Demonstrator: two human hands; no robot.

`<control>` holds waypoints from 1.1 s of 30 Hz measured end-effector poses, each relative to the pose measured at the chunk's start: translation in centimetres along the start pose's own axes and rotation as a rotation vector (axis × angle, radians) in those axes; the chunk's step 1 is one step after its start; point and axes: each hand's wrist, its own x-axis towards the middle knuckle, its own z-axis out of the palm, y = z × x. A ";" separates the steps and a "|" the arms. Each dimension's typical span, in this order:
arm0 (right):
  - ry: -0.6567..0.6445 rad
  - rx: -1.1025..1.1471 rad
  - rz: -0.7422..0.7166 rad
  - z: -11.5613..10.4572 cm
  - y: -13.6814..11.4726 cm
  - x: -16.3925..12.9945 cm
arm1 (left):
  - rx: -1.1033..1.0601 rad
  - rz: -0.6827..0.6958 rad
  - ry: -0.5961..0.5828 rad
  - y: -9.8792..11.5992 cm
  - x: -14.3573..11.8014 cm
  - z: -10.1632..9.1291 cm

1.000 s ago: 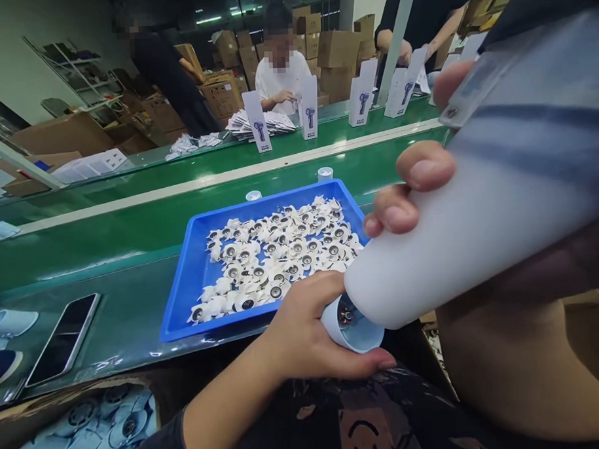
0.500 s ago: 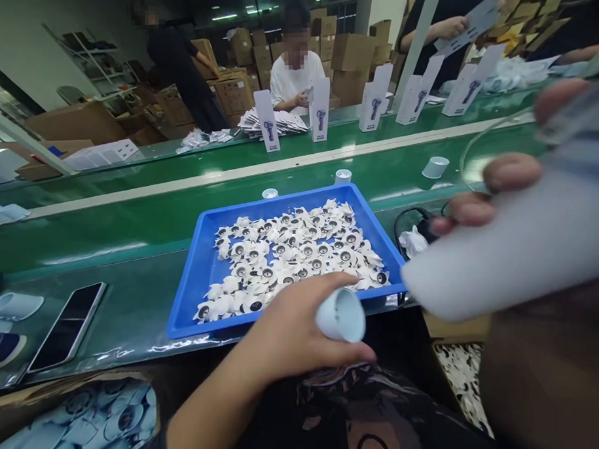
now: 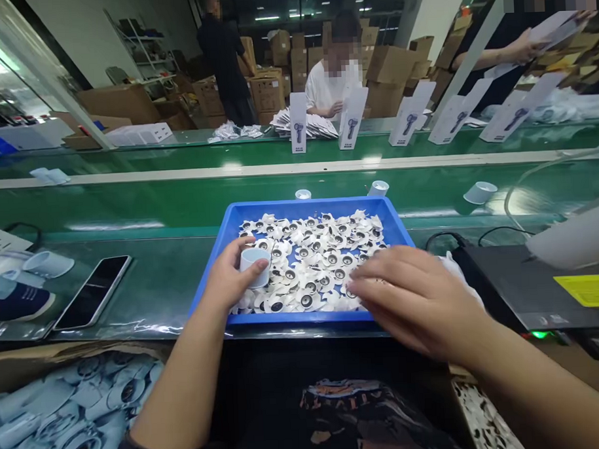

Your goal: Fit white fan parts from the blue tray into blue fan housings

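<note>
Hiding tray [image 3: 217,257] parts [image 3: 320,250], right hand [image 3: 410,299] fingers [image 3: 365,289] blurred.

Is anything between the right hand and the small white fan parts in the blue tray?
Nothing visible. The right hand hovers over the near right part of the blue tray, fingers spread directly above the white fan parts. The left hand holds a white cup-shaped housing further left.

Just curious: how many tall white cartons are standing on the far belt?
5, in a row on the far belt: cartons at and. Others may be hidden beyond the right edge.
</note>
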 end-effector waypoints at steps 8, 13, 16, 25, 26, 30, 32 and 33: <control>-0.556 -0.191 -0.036 7.0 4.6 6.4 | 0.022 0.016 -0.039 0.0 -0.5 -0.3; -0.587 -0.341 0.210 6.4 3.7 6.6 | -0.016 0.023 -0.047 0.0 -0.5 -0.5; -0.609 -0.338 0.363 7.1 2.4 6.9 | -0.040 0.043 -0.040 -0.1 -0.4 -0.6; -0.268 0.396 0.755 5.2 0.3 7.0 | -0.278 0.101 -0.144 -1.3 -2.9 -1.8; -0.225 0.597 0.747 4.7 -0.2 6.6 | -0.284 0.103 -0.181 -1.0 -3.5 -1.9; -0.092 1.327 0.756 4.1 -2.6 5.1 | -0.150 0.116 -0.241 1.1 -5.7 -1.9; -0.055 1.558 0.779 4.3 -3.5 4.6 | -0.073 0.161 -0.251 2.3 -6.3 -1.8; -0.047 1.648 0.784 4.5 -3.8 4.4 | -0.030 0.194 -0.257 2.7 -6.5 -1.7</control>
